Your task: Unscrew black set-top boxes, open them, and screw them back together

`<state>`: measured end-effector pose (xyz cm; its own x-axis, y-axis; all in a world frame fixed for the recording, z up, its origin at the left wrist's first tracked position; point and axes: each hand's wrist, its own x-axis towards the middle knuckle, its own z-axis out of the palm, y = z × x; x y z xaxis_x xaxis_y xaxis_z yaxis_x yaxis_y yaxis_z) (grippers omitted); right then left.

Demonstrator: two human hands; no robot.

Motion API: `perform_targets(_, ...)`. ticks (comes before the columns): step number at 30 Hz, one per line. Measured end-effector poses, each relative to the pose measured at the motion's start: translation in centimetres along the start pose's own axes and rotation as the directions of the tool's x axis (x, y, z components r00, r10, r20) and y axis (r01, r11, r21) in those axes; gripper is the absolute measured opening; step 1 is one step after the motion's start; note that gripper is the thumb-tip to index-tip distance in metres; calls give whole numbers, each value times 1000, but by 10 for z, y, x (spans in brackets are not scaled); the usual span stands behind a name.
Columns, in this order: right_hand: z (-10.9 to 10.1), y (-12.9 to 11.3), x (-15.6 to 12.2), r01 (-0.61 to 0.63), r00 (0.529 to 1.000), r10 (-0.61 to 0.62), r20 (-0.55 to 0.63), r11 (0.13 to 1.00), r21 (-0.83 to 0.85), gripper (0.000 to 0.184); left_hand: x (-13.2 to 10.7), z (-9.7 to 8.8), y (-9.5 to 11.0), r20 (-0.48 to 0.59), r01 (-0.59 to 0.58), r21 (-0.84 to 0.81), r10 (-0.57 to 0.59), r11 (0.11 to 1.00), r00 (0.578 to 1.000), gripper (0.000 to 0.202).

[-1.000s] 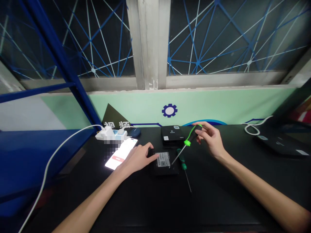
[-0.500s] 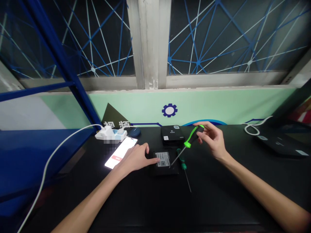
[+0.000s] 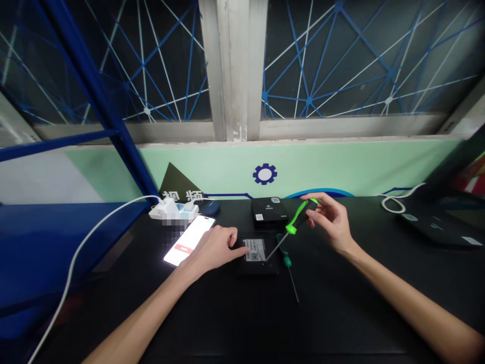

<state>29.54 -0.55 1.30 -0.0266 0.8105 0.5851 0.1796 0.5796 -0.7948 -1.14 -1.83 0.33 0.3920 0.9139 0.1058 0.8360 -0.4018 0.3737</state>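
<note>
Flat on the black table lies a square black electronic box (image 3: 257,269) with a white printed label facing up. My left hand (image 3: 217,247) steadies it from the left, thumb pressed on the label and the other fingers curled by its far left side. A black and bright-green screwdriver (image 3: 302,215) is pinched by its handle in my right hand (image 3: 330,221). Its shaft slants down to the left, with the tip at the label's lower right corner; whether it sits in a screw is too small to tell. A thinner dark-green screwdriver (image 3: 287,259) lies just right of the box.
Behind stands another black box (image 3: 269,212). A phone (image 3: 189,240) with a lit screen lies beside my left forearm. Farther left are a white power strip (image 3: 170,210) and a white cable (image 3: 71,258). A flat black device (image 3: 441,230) lies at the right.
Both hands keep nearly the same places. The screwdriver's handle has dropped very slightly, while its tip stays near the label's corner. The view has shifted a little.
</note>
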Motion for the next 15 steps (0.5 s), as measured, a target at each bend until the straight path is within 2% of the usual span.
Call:
perform_targets(2,0,-1,0,1,1000,-1,-4,1000,-11,26,-2,-2,5,2,-102,-53,102,993,995,33)
perform_targets(4,0,-1,0,4,1000,-5,-5,1000,-18,27,-6,-3,11,37,-228,-117,234,967,972,21)
perform_targets(7,0,-1,0,2,1000,-2,-5,1000,-23,26,-13,-1,17,84,-337,-228,363,914,928,25)
perform_targets(15,-1,0,1,5,1000,-5,-7,1000,-18,25,-17,9,18,129,-326,-291,375,899,918,31)
